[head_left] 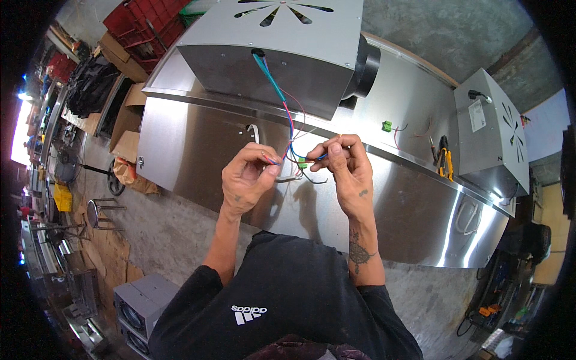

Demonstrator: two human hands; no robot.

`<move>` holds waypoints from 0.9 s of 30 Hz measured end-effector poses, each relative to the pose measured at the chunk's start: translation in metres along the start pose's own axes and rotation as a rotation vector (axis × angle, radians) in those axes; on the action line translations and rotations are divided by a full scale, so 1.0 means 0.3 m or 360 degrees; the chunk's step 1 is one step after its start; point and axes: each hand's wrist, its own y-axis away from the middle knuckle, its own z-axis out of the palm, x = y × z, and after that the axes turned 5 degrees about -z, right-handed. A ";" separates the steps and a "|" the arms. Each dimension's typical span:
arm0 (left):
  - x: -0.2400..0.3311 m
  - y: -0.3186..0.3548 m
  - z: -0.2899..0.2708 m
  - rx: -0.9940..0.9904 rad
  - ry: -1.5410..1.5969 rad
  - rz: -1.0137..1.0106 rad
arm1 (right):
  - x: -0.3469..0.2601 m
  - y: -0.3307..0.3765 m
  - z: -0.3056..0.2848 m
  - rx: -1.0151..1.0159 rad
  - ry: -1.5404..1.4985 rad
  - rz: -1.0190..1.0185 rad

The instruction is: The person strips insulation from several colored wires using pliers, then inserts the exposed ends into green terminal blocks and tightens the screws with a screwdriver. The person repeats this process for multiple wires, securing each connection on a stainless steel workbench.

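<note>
My left hand [245, 180] is closed, pinching red and blue wires [288, 117] between thumb and fingertips. They run down from a teal sleeve [271, 78] that comes out of a hole in the large grey metal box [264, 78]. My right hand [348, 174] is closed too, with a thin blue wire [300, 154] between thumb and forefinger. A small green terminal connector [302, 163] hangs between both hands among loose dark and light wires. Beside my left hand, a white cable [255, 133] comes out of the steel panel. The wire tips are partly hidden by my fingers.
The steel workbench [414, 204] carries a second grey box [489, 129] at the right. Yellow-handled pliers [445, 161] and another green connector [387, 126] lie on it. A black round duct collar [367, 66] juts from the large box. A stool [102, 213] stands left.
</note>
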 end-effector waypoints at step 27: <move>0.051 -0.017 0.093 0.0428 -0.0116 -0.0343 | -0.026 0.017 0.024 -0.0144 0.0057 -0.0070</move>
